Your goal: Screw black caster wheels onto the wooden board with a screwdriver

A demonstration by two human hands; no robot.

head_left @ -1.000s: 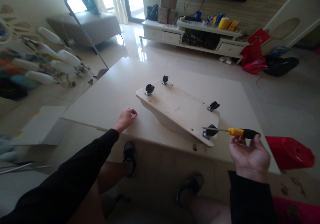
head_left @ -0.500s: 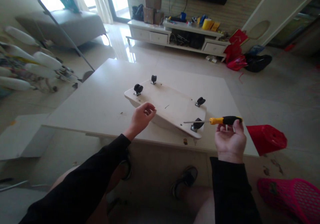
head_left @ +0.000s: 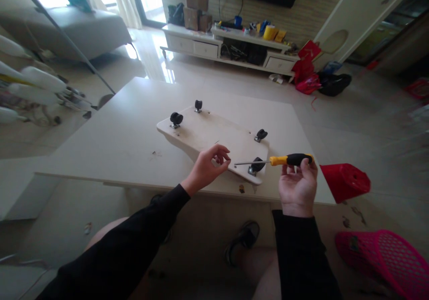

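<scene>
A yellow and black screwdriver lies across the raised fingers of my right hand, its shaft pointing left over the board. My left hand is by the screwdriver's tip, thumb and forefinger pinched together; whatever they hold is too small to make out. Below both hands is a pale board with rounded corners, lying on a white table. Black casters on metal plates stand up from its corners: a near-right caster, a far-right caster, a near-left caster and a far-left caster.
Small bits of hardware lie near the table's front edge. A red bin stands past the table's right end, and a pink mesh basket is on the floor nearer me. A TV cabinet lines the far wall.
My left hand has moved right along the board's near edge, closer to the screwdriver's tip. The screwdriver stays in my right hand, and the whole view has shifted a little.
</scene>
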